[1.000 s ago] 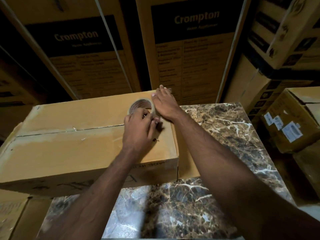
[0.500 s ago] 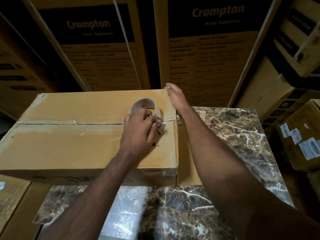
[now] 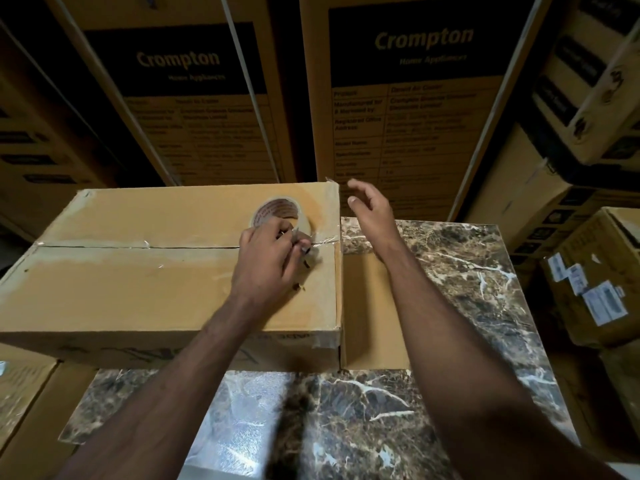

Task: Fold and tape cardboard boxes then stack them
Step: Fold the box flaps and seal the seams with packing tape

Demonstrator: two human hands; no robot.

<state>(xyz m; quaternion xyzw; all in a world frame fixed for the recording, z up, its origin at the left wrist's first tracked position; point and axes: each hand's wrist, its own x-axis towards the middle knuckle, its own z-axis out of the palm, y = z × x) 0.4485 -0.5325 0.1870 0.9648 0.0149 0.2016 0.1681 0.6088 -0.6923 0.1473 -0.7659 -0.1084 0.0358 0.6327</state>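
A closed brown cardboard box (image 3: 145, 282) lies on a dark marble table (image 3: 450, 278), its top flaps meeting in a seam that runs left to right. Clear tape (image 3: 323, 241) crosses the seam's right end to the box edge. A roll of clear tape (image 3: 277, 214) stands on the box top just behind the seam. My left hand (image 3: 270, 261) grips the roll's near side, with fingers curled over the seam. My right hand (image 3: 374, 211) hovers in the air just past the box's far right corner, fingers relaxed and touching nothing.
A flat cardboard piece (image 3: 374, 323) lies on the table against the box's right side. Tall "Crompton" cartons (image 3: 408, 98) stand behind. More boxes (image 3: 595, 278) are stacked at the right and another box (image 3: 20, 393) sits low at the left.
My right hand has lifted off the box's far right corner and now hangs open in the air. The left hand stays on the tape roll.
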